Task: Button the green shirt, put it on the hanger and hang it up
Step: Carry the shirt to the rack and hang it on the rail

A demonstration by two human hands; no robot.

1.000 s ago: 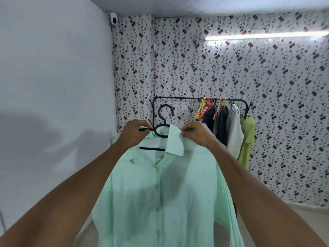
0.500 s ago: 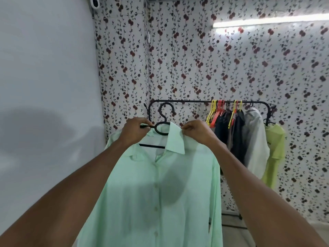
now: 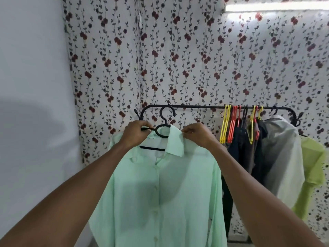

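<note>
Two hands hold the buttoned green shirt (image 3: 160,193) on its black hanger (image 3: 162,129) just below the black clothes rail (image 3: 195,106): the left hand (image 3: 136,134) grips the hanger's arm, the right hand (image 3: 197,135) pinches the collar. The hook sits right at the rail's left end.

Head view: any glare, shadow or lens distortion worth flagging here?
Head view: the tube light at top right blows out to white; a soft shadow lies on the plain wall at left; a darker patch crosses the green shirt front; the forearms stretch wide at the lower corners, as a wide-angle lens does.
</note>
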